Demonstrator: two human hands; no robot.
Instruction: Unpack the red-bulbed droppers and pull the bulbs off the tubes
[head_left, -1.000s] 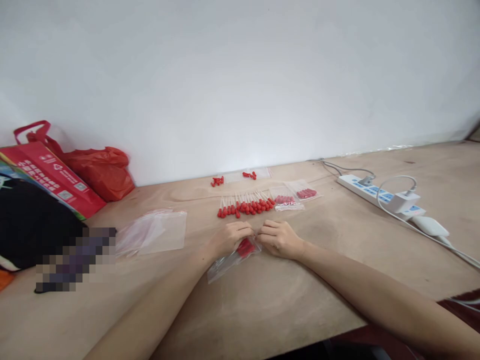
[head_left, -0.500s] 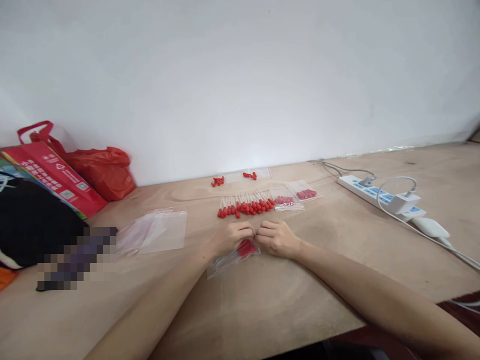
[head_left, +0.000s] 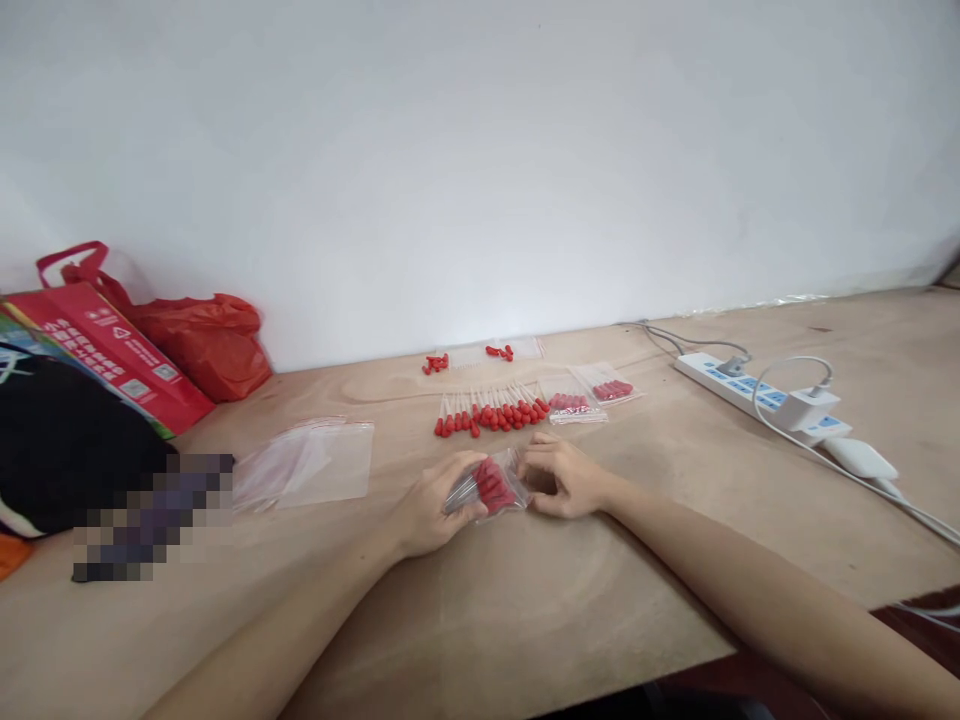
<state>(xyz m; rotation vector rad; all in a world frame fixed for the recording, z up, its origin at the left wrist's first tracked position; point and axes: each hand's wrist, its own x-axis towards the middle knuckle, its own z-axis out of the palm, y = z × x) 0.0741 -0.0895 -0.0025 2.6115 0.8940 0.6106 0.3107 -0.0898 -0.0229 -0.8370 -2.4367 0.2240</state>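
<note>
Between my hands, low over the wooden table, is a clear zip bag [head_left: 499,490] with several red-tipped pieces inside. My left hand [head_left: 436,500] grips its left end, thumb on the near side and fingers on the far side. At the right edge of the bag, my right hand [head_left: 561,476] is curled, with fingertips closed on the plastic. Just beyond my hands lies a row of white sticks with red tips [head_left: 495,412]. To the right of that row are a filled clear bag [head_left: 574,402] and another filled bag [head_left: 611,385].
Flat clear bags [head_left: 322,465] lie to the left. Small red pieces [head_left: 435,364] and a clear bag [head_left: 529,348] sit near the wall. A power strip [head_left: 724,385] with cables is at right; a red plastic bag [head_left: 214,345] and a black bag [head_left: 71,440] stand at left.
My left hand has shifted left and nearer, round the bag's left end. The bag has turned and its red contents show more fully. My right hand's fingers have loosened somewhat from their tight pinch.
</note>
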